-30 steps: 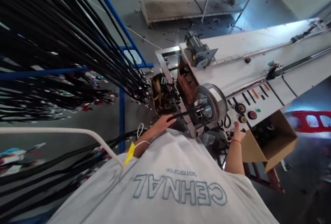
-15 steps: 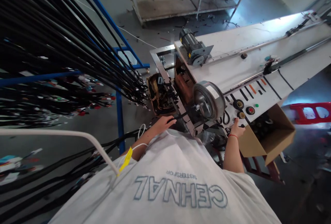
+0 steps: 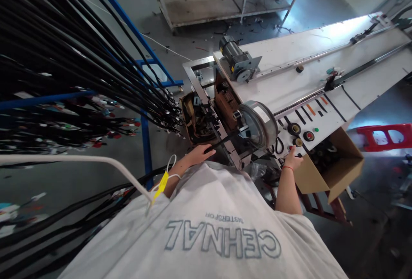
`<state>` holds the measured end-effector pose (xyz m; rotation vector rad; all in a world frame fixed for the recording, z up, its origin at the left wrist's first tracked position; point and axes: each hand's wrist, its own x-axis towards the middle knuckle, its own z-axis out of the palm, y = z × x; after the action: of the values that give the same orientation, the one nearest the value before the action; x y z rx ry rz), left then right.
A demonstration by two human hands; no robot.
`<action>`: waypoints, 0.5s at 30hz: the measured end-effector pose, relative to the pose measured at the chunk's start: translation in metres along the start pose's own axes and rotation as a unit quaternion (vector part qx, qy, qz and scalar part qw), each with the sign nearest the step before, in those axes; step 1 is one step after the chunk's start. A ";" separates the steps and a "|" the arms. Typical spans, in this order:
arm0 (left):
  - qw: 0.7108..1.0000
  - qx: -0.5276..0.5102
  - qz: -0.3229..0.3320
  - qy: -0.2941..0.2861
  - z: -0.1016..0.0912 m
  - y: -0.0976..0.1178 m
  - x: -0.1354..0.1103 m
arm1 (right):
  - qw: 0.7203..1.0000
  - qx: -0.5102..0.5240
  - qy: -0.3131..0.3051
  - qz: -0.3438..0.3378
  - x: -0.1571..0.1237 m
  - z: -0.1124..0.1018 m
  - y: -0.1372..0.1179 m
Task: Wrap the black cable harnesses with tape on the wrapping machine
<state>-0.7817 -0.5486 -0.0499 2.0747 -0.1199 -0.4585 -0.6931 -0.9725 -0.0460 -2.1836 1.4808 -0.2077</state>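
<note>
My left hand [image 3: 200, 155] is closed round a black cable bundle [image 3: 225, 141] in front of my waist. The bundle runs from behind my left arm, past the hand, to the middle of a round, clear-sided winding wheel [image 3: 262, 124] at the near end of the bench. My right hand [image 3: 292, 160] is at the bench's front edge, below a tape roll [image 3: 298, 142]. One finger reaches to a small red button [image 3: 290, 147]. The other fingers are curled by a small black piece [image 3: 299, 156]; whether they grip it is unclear.
Black cable harnesses [image 3: 96, 56] hang on a blue frame [image 3: 122, 15] at left. A motor [image 3: 233, 51] sits on the white bench [image 3: 277, 81], with tape strips and rolls by its front edge. An open cardboard box [image 3: 346, 171] and a red stool [image 3: 383, 137] are at right.
The parts at the winding wheel's middle have changed position, as if turned. The view has shifted slightly. Both hands keep nearly the same places, the left still on the cable bundle.
</note>
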 end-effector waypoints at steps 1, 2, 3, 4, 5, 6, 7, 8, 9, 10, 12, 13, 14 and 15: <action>1.000 -0.004 -0.002 0.003 0.000 -0.002 -0.003 | 1.000 -0.001 0.000 -0.002 0.000 0.000 0.000; 1.000 -0.010 -0.004 0.008 0.000 -0.003 -0.005 | 1.000 -0.002 -0.001 -0.003 0.000 0.000 0.000; 1.000 -0.015 -0.006 0.013 0.000 -0.004 -0.008 | 1.000 -0.002 -0.002 -0.003 -0.001 0.000 0.000; 1.000 -0.019 -0.008 0.014 0.001 -0.004 -0.009 | 1.000 -0.001 -0.001 -0.002 -0.001 0.000 0.000; 1.000 -0.022 -0.009 0.018 0.001 -0.003 -0.010 | 1.000 0.002 0.000 -0.001 -0.001 0.000 0.000; 0.999 -0.023 -0.009 0.025 0.001 -0.001 -0.010 | 1.000 0.005 0.002 0.000 -0.001 0.000 0.000; 0.999 -0.020 -0.006 0.035 0.001 0.001 -0.009 | 1.000 0.009 0.003 0.002 -0.001 0.000 0.000; 0.999 -0.011 -0.002 0.044 0.002 0.003 -0.007 | 1.000 0.013 0.003 0.003 -0.001 0.000 0.000; 0.999 0.000 0.004 0.047 0.003 0.005 -0.004 | 1.000 0.016 0.003 0.005 0.000 0.001 0.000; 0.999 0.010 0.010 0.046 0.003 0.006 -0.001 | 1.000 0.017 0.001 0.005 0.000 0.001 0.001; 0.999 0.022 0.018 0.031 0.005 0.007 0.004 | 1.000 0.019 -0.005 0.004 0.000 0.002 0.001; 0.999 0.022 0.015 0.027 0.004 0.007 0.005 | 1.000 0.020 -0.008 0.004 0.001 0.002 0.001; 0.999 0.024 0.007 0.029 0.002 0.007 0.004 | 1.000 0.022 -0.010 0.002 0.001 0.002 0.002; 0.999 0.035 -0.007 0.040 -0.003 0.007 0.001 | 1.000 0.025 -0.013 -0.002 0.002 0.001 0.003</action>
<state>-0.7786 -0.5503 -0.0428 2.1609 -0.0748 -0.3834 -0.6945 -0.9745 -0.0480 -2.1424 1.4424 -0.2136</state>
